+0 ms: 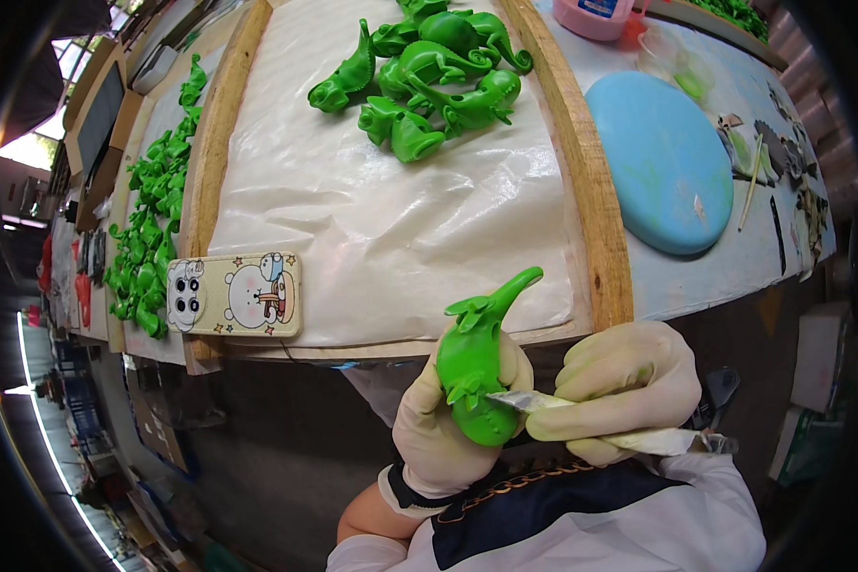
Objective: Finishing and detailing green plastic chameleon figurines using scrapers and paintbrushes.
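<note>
My left hand (439, 429), in a pale glove, is closed around a green plastic animal figure (472, 357). The figure's curved, tapering end points up and to the right; its rounded end faces down toward me. My gloved right hand (629, 386) grips a knife (541, 401) with a pointed metal blade and a handle wrapped in white. The blade's tip touches the figure beside a small leafy-shaped projection near the rounded end. Farther off, several similar green figures (429, 67) lie in a loose group on a white plastic sheet (381, 229).
Wooden rails (582, 162) border the sheet on both sides. A patterned phone case (236, 294) lies at its near left corner. More green figures (157, 210) are heaped along the left. On the right are a blue round disc (660, 162), a pink container (596, 17) and scraps.
</note>
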The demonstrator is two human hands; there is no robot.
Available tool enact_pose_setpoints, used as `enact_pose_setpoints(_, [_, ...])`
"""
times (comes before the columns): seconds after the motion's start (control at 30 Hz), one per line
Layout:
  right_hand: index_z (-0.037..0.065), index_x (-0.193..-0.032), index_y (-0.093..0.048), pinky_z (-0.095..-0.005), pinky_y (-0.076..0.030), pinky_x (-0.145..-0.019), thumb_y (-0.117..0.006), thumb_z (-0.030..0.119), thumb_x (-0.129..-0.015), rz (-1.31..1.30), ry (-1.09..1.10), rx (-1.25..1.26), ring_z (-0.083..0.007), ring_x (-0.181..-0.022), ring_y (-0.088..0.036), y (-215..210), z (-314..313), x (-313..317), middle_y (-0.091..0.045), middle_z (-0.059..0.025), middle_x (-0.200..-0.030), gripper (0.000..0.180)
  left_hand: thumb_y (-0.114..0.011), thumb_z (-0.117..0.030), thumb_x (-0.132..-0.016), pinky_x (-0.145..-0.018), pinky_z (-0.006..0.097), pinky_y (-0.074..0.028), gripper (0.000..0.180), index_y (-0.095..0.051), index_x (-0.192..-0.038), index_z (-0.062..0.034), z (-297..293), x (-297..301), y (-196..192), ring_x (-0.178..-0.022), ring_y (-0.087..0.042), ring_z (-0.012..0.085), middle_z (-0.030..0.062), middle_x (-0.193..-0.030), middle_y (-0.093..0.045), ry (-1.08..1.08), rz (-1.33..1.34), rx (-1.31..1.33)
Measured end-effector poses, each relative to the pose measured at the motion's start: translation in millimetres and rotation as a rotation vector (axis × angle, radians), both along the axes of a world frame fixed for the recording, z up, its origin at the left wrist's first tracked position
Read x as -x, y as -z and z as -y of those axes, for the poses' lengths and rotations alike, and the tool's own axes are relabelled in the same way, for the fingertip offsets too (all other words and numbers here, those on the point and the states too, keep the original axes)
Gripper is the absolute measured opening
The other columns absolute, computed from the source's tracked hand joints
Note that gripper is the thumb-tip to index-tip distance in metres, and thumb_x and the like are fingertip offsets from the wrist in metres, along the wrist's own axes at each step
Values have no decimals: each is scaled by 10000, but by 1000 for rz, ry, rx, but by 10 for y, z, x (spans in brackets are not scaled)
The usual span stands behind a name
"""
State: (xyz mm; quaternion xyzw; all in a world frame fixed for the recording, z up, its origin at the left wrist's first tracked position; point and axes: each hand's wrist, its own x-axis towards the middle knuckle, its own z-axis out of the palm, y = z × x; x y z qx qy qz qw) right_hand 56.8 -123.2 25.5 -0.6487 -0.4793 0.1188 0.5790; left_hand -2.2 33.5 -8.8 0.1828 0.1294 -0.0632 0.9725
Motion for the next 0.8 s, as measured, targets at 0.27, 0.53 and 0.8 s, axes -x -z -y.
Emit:
enact_pose_setpoints(0.27, [-3, -949, -575, -259, -344, -421, -594, 29, -697, -344, -123, 69, -165, -481, -470, -72, -32, 7, -507, -37, -598, 254, -440, -293, -751, -443, 257, -228, 374, -445, -949, 24, 121, -31, -102, -485, -253, 130, 19, -560, -307, -56, -24, -64])
enact_pose_setpoints(0.53, [-19, -957, -561, -255, -339, -398, -599, 36, -692, -277, -81, -59, -156, -480, -479, 87, 26, 18, -522, -42, -614, 274, -433, -308, -759, -436, 255, -232, 434, -448, -1019, 39, 94, -37, -88, -468, -260, 119, 24, -532, -314, -47, -40, -110])
enact_pose_setpoints(0.8, [-6, -858, -611, -238, -378, -395, -639, 56, -615, 327, 339, -304, -162, -467, -500, 288, -196, 120, -518, -56, -645, 253, -417, -377, -758, -526, 287, -272, 338, -391, -654, -57, 31, -2, -14, -564, -326, 168, 55, -600, -356, 25, 70, -25])
